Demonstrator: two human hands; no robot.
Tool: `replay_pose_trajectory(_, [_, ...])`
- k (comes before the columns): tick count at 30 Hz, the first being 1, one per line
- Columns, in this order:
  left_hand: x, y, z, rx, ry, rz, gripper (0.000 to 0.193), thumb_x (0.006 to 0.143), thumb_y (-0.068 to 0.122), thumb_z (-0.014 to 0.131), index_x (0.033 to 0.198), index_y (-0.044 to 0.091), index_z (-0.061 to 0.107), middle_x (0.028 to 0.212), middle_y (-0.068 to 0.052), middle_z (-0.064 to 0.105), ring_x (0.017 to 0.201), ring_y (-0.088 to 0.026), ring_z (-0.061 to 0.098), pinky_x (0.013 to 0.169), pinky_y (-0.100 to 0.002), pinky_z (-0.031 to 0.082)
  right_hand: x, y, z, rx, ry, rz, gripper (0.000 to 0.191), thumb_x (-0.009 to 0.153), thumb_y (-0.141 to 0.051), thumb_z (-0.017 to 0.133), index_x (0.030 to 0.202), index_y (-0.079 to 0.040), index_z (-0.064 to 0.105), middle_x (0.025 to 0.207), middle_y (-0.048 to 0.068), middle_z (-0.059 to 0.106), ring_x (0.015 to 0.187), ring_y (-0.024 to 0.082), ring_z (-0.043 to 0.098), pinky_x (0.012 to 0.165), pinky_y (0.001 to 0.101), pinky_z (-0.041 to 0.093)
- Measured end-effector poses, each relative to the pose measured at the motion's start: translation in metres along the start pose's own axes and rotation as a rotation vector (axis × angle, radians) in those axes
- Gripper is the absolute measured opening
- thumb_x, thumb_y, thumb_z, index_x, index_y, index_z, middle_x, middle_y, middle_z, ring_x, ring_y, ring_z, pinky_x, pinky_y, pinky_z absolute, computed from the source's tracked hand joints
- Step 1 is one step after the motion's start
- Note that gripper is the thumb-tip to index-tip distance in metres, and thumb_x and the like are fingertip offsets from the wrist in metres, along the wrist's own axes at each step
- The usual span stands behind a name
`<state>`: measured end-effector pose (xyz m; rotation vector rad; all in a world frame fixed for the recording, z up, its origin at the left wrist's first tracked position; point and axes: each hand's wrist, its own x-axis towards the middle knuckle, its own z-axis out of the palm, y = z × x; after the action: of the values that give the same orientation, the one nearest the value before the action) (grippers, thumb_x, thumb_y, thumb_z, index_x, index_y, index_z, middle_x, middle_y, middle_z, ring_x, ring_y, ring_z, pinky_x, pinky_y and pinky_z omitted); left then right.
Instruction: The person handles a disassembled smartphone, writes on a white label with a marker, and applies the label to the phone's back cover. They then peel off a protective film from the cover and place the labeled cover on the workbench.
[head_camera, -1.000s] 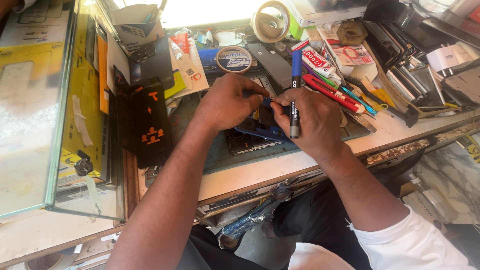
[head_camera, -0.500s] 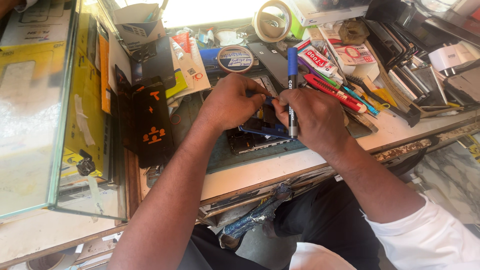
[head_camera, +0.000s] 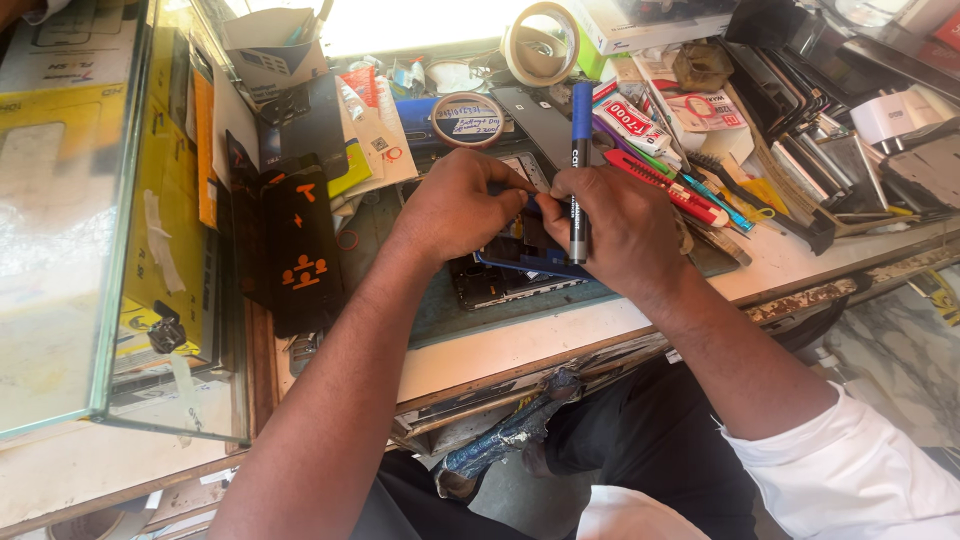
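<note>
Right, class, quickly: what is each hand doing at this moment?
Left hand: fingers pinched on the opened phone lying on the mat; what they grip is hidden.
Right hand: closed around a blue-capped marker, fingertips at the phone.

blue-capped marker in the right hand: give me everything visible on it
The marker is a slim pen with a blue cap on top and a black barrel that looks like plastic. It stands nearly upright, cap pointing away from the person, over the opened phone on the bench. The right hand holds its lower barrel, with the tip hidden behind the fingers. The left hand is close beside it, not clearly touching.
</note>
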<state>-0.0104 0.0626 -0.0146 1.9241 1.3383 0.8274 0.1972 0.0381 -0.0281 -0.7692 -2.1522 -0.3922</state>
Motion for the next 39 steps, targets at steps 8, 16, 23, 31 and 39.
replay_pose_trajectory(8, [-0.001, -0.001, 0.001, 0.017, -0.059, -0.023, 0.028, 0.082, 0.022, 0.07, 0.106, 0.009, 0.08, 0.091, -0.015, 0.079, 0.084, -0.023, 0.078, 0.083, -0.037, 0.059, -0.005, 0.009, 0.0, 0.214, -0.101, 0.093, 0.032, 0.089, -0.005, 0.082, 0.109, -0.006, 0.057, 0.089, 0.009, 0.072, 0.076, 0.023, 0.073, 0.065, 0.0365, 0.056])
replay_pose_trajectory(16, [-0.004, -0.006, -0.005, 0.009, -0.18, -0.18, 0.026, 0.083, 0.025, 0.071, 0.104, 0.013, 0.081, 0.088, -0.013, 0.081, 0.079, -0.024, 0.077, 0.077, -0.038, 0.061, -0.007, 0.038, -0.003, 0.352, -0.129, 0.282, 0.016, 0.106, -0.017, 0.072, 0.113, -0.011, 0.059, 0.099, 0.005, 0.075, 0.092, 0.014, 0.078, 0.076, 0.0289, 0.065])
replay_pose_trajectory(23, [-0.003, -0.015, -0.011, 0.299, -0.157, -0.042, 0.022, 0.083, 0.029, 0.075, 0.1, 0.019, 0.083, 0.096, -0.009, 0.079, 0.09, -0.025, 0.075, 0.086, -0.038, 0.057, 0.037, 0.056, -0.019, -0.139, -0.332, 0.313, 0.027, 0.105, -0.039, 0.071, 0.109, -0.012, 0.072, 0.085, 0.014, 0.071, 0.084, 0.024, 0.073, 0.07, 0.0387, 0.056])
replay_pose_trajectory(31, [-0.001, -0.018, -0.011, 0.325, -0.185, -0.085, 0.021, 0.083, 0.028, 0.074, 0.102, 0.022, 0.083, 0.098, -0.008, 0.079, 0.092, -0.025, 0.076, 0.089, -0.038, 0.057, 0.094, 0.043, 0.028, -0.156, -0.647, 0.25, 0.021, 0.088, -0.025, 0.075, 0.1, -0.008, 0.077, 0.092, 0.02, 0.072, 0.093, 0.039, 0.069, 0.08, 0.0514, 0.053])
replay_pose_trajectory(39, [0.003, -0.027, -0.006, 0.319, -0.174, -0.007, 0.021, 0.082, 0.026, 0.073, 0.099, 0.019, 0.083, 0.098, -0.009, 0.078, 0.093, -0.026, 0.074, 0.089, -0.038, 0.057, 0.105, 0.035, 0.046, -0.404, -0.752, 0.31, 0.019, 0.079, -0.02, 0.079, 0.091, -0.005, 0.078, 0.089, 0.019, 0.074, 0.088, 0.037, 0.072, 0.078, 0.0495, 0.057])
